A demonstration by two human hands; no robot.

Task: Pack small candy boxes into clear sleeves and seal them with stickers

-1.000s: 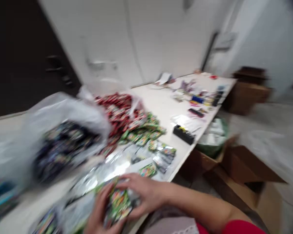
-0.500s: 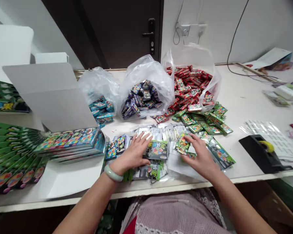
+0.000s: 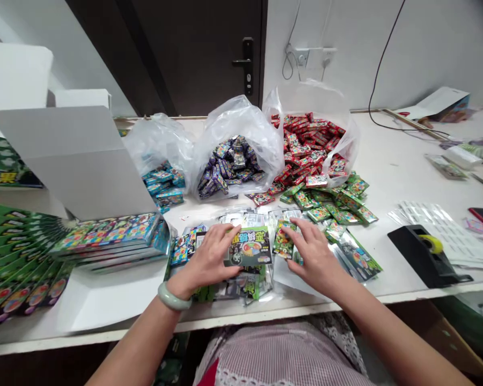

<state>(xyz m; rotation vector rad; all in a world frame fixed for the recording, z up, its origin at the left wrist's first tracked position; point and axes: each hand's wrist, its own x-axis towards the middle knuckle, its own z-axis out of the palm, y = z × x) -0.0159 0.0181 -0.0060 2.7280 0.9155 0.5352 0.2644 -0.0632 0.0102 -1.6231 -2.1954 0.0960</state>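
Note:
My left hand [image 3: 207, 259] grips the left edge of a dark packet with green lettering [image 3: 249, 247], which lies on a heap of clear sleeves at the table's front. My right hand [image 3: 312, 255] pinches a small green candy packet [image 3: 282, 241] just right of it. Behind them stand three clear plastic bags: one of blue packets [image 3: 161, 161], one of purple packets [image 3: 231, 155], one of red packets [image 3: 312, 147]. Loose green packets [image 3: 342, 206] spill to the right of the red ones.
Flat green printed boxes [image 3: 16, 252] fan out at the left beside an open white carton [image 3: 76, 161] holding colourful packs. A black tape dispenser [image 3: 424, 254] and clear sleeves [image 3: 446, 228] lie at the right. The white table [image 3: 394, 166] runs to the wall; a dark door [image 3: 193, 48] stands behind.
The view swung from the table's right end to its middle. My left hand closed on the dark packet and my right hand took up a green packet, both drawing inward.

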